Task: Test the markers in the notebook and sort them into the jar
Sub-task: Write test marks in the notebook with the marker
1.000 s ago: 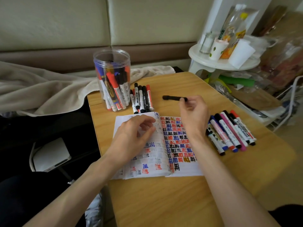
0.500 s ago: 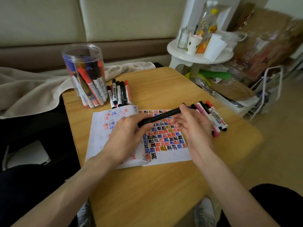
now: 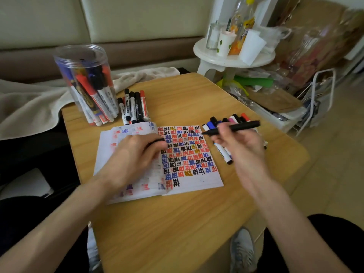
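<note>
Two hands: right hand point(image 3: 240, 148) pinches the black marker point(image 3: 236, 128), left hand point(image 3: 134, 154) curls round its cap point(image 3: 158, 143).

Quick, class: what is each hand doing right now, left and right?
Left hand: pinching a black cap, over the notebook.
Right hand: holding the uncapped black marker.

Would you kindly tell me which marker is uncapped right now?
The black marker held in the right hand, bare tip pointing left. The row beside the jar and the pile right of the notebook lie capped on the table.
</note>
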Action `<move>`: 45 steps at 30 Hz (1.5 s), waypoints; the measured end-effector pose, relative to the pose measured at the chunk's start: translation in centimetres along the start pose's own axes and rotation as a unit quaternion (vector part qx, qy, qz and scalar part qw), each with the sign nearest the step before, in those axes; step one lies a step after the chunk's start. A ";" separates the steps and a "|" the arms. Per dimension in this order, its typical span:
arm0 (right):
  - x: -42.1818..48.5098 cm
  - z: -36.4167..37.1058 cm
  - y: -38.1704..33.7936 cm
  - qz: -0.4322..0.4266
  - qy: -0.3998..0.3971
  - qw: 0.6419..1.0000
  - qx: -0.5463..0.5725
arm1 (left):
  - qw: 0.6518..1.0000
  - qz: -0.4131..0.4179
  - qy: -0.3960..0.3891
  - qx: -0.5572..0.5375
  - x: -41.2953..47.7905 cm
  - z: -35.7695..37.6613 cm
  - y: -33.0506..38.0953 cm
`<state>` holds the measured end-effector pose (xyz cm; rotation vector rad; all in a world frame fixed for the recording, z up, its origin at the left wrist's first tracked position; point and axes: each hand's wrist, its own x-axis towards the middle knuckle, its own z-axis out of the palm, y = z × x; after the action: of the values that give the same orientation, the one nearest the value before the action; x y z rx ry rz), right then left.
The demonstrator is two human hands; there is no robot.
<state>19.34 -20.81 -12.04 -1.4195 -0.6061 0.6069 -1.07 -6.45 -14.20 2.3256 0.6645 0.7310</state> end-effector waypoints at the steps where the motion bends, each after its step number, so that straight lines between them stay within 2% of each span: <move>1: 0.4 -1.1 -0.4 -0.005 0.018 1.000 0.000 | 1.000 -0.009 0.002 -0.013 -0.1 -0.6 -0.5; 3: 0.5 -2.0 -0.7 0.002 0.011 1.000 -0.005 | 1.000 -0.002 -0.008 -0.029 -0.5 -1.0 -0.6; 7: -1.8 -0.3 1.2 0.013 -0.069 0.997 -0.043 | 0.999 0.025 -0.041 -0.014 -1.3 0.1 0.2; 14: -3.8 1.3 2.8 0.001 -0.143 0.989 -0.023 | 0.999 0.040 -0.012 0.026 -2.3 0.7 -0.7; 20: -3.9 1.8 4.4 -0.052 -0.131 0.985 -0.097 | 0.999 0.028 -0.019 0.030 -2.3 0.7 -1.1; 29: -4.1 1.5 5.3 -0.101 -0.127 0.976 -0.142 | 0.998 0.038 -0.029 0.047 -2.4 0.5 -1.5; 45: -4.0 1.4 6.0 -0.119 -0.156 0.964 -0.181 | 0.998 0.045 -0.018 0.047 -2.5 0.5 -1.2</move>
<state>15.37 -22.23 -18.03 -1.5693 -1.1698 0.5481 -2.87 -7.38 -16.17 2.4618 0.5940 0.7106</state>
